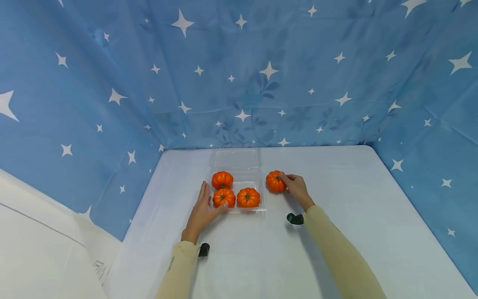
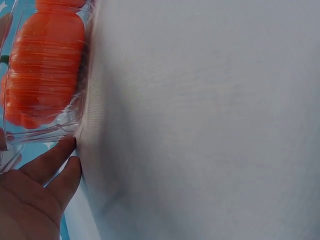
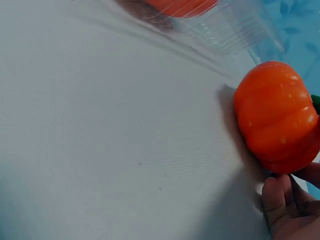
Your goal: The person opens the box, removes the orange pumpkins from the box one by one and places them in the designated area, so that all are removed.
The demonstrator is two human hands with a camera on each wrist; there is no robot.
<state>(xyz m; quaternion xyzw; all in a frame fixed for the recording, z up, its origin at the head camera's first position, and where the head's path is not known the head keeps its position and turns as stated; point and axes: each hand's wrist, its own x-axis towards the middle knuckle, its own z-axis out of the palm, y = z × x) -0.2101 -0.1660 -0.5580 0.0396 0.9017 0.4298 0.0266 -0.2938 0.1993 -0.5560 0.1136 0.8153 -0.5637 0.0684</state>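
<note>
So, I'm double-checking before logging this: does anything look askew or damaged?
The back-left pumpkin in the clear box looks tipped: its stem sits at its near edge, whereas the front-right pumpkin shows its own near the middle. No damage visible.

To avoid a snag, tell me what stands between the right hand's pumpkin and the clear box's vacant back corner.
Only the box's right wall stands between the pumpkin and that corner; the lid is open.

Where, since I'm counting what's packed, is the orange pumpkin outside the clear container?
In the head view, the orange pumpkin is right of centre, just beyond the clear container's right edge, held by the right hand.
</note>
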